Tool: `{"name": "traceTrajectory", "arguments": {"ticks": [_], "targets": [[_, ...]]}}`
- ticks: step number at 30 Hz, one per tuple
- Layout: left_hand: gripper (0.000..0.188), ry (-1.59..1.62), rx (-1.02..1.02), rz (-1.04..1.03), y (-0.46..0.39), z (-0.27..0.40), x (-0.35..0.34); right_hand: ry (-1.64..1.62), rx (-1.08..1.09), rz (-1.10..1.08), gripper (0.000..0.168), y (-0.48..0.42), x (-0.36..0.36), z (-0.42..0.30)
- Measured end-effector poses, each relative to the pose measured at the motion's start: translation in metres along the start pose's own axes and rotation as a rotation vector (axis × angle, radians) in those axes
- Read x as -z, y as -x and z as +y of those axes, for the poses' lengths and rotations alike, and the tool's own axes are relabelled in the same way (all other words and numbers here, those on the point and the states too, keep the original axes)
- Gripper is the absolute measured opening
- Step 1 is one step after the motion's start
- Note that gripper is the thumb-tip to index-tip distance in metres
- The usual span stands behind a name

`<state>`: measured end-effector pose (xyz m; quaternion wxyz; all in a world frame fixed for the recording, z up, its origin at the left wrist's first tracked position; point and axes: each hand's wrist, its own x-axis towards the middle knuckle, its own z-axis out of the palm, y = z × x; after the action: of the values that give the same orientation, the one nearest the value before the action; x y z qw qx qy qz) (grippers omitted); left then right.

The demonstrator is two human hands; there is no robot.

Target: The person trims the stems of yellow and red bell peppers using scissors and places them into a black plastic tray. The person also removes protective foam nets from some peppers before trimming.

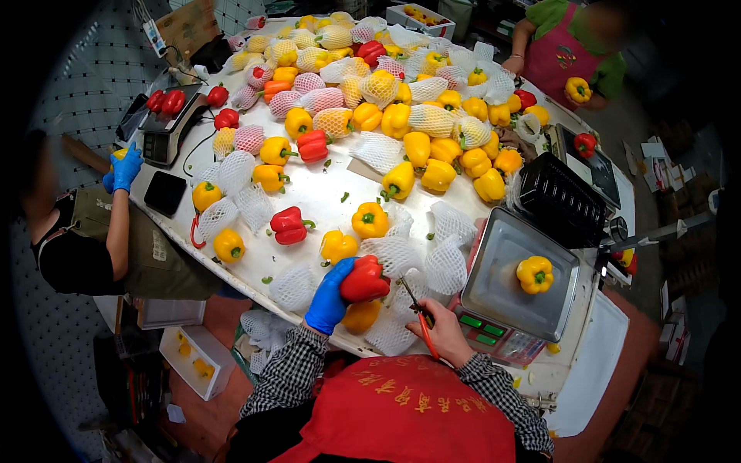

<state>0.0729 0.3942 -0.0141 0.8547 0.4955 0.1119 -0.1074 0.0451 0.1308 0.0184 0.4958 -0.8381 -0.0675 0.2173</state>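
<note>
My left hand, in a blue glove, grips a red bell pepper above the near edge of the table. Bare, my right hand holds red-handled snips, their blades pointing up and left, a little apart from the pepper. Beneath the red pepper lies an orange-yellow pepper, partly hidden. Just beyond my left hand are two yellow bell peppers. Empty white foam net sleeves lie around my right hand. Another red pepper rests farther left.
A scale at my right carries one yellow pepper. Behind it stands a black plastic basket. Netted and bare peppers cover the far table. A co-worker in blue gloves is at left, near another scale; a second person stands far right.
</note>
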Motion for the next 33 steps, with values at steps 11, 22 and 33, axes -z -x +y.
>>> {"name": "traceTrajectory", "arguments": {"ticks": [11,22,33], "targets": [[0.033,-0.447,-0.185,-0.080,-0.008,-0.023,0.033,0.280,0.261,0.116,0.051,0.000,0.000,-0.003],[0.032,-0.193,0.068,-0.016,-0.003,0.016,0.003,0.380,0.300,0.109,0.037,-0.002,-0.002,-0.005],[0.041,0.012,0.058,-0.088,-0.002,-0.006,0.017,0.481,-0.061,0.064,0.038,-0.014,-0.027,0.050]]}}
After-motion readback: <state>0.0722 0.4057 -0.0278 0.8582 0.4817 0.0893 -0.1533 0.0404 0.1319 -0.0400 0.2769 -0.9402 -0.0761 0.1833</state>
